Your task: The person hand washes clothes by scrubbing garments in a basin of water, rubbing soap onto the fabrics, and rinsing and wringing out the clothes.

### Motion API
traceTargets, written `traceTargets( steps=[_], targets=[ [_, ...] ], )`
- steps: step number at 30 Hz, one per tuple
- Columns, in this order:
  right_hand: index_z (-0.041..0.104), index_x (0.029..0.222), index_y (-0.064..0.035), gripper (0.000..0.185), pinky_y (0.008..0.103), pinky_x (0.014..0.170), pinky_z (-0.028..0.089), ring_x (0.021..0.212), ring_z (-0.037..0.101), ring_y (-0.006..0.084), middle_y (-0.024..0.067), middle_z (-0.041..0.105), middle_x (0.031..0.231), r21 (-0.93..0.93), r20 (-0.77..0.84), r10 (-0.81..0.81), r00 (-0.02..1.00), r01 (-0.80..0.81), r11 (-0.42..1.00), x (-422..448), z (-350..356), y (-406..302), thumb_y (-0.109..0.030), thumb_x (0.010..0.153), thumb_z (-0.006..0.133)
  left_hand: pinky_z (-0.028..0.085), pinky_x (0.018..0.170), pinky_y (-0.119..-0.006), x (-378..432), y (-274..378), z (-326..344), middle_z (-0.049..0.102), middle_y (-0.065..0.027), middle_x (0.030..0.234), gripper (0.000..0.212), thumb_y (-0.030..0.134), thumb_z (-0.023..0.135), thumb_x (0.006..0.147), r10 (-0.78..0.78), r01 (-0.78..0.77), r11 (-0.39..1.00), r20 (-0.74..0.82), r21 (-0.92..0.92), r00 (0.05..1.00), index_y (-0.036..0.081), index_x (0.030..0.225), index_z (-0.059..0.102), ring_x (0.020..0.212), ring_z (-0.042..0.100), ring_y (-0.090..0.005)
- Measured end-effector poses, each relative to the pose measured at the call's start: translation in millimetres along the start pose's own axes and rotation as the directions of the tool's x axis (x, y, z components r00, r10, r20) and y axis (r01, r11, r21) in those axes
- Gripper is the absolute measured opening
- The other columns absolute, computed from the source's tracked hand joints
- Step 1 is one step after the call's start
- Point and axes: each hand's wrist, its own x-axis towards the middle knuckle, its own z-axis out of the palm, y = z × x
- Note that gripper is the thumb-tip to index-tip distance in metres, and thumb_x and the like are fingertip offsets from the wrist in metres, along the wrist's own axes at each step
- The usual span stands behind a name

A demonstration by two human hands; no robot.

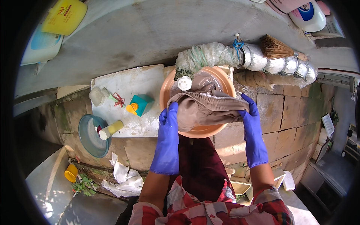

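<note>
Both my hands wear blue-violet rubber gloves. Between them I hold a wet brown garment (209, 112) by its gathered elastic waistband, stretched sideways. My left hand (168, 121) grips the left end, and my right hand (250, 112) pinches the right end. Under the garment stands an orange plastic basin (166, 87) with sudsy water and more brown cloth in it. The garment hides much of the basin's front half. A white tap handle (184, 83) on a plastic-wrapped pipe (208, 54) juts over the basin's back left part.
Left of the basin, a white slab (140, 123) bears a teal bottle (142, 104) with a yellow cap, a brush (109, 94) and a soap box (97, 96). A blue-green basin (95, 150) stands further left. A whisk broom (277, 47) rests against the foil-wrapped pipe (274, 64).
</note>
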Motion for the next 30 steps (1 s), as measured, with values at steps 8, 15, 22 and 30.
traceTargets(
  steps=[8,15,22,30],
  targets=[
    [0.036,0.145,-0.0102,0.075,0.0358,0.103,0.045,0.121,0.056,0.0234,0.0114,0.058,0.127,-0.449,0.289,-0.101,0.952,0.228,0.864,-32,38,29,0.004,0.080,0.070,0.046,0.087,-0.026,-46,-58,-5,0.056,-0.0067,0.116,0.041,0.010,0.054,0.097,0.422,-0.726,0.079,0.636,0.684,0.646,0.004,0.136,0.046,0.104,0.058,-0.0158],
    [0.049,0.132,-0.0048,0.055,0.0301,0.094,0.045,0.109,0.058,0.0212,0.0111,0.059,0.119,0.150,0.306,0.083,0.948,-0.135,0.979,-55,50,87,-0.009,0.082,0.070,0.050,0.070,-0.027,-89,-14,64,0.060,-0.0054,0.084,0.016,0.017,0.059,0.097,0.215,-0.262,0.945,0.229,0.197,0.949,0.003,0.105,0.060,0.077,0.062,-0.0169],
    [0.059,0.120,-0.0003,0.040,0.0298,0.087,0.048,0.100,0.061,0.0161,0.0084,0.061,0.115,-0.333,0.236,-0.286,0.929,0.354,0.874,-26,55,71,-0.002,0.081,0.068,0.053,0.067,-0.022,-84,18,83,0.063,-0.0043,0.097,0.020,0.023,0.061,0.097,-0.194,0.222,0.926,0.118,-0.305,0.974,0.005,0.107,0.061,0.079,0.066,-0.0121],
    [0.063,0.113,-0.0010,0.022,0.0277,0.078,0.050,0.089,0.063,0.0126,0.0057,0.068,0.093,-0.601,0.156,-0.317,0.935,0.345,0.721,-35,14,44,-0.010,0.093,0.061,0.049,0.064,-0.026,-32,15,38,0.065,-0.0033,0.083,0.032,0.039,0.061,0.096,0.283,-0.276,0.955,0.050,-0.109,0.958,0.007,0.102,0.061,0.064,0.065,-0.0141]
  ],
)
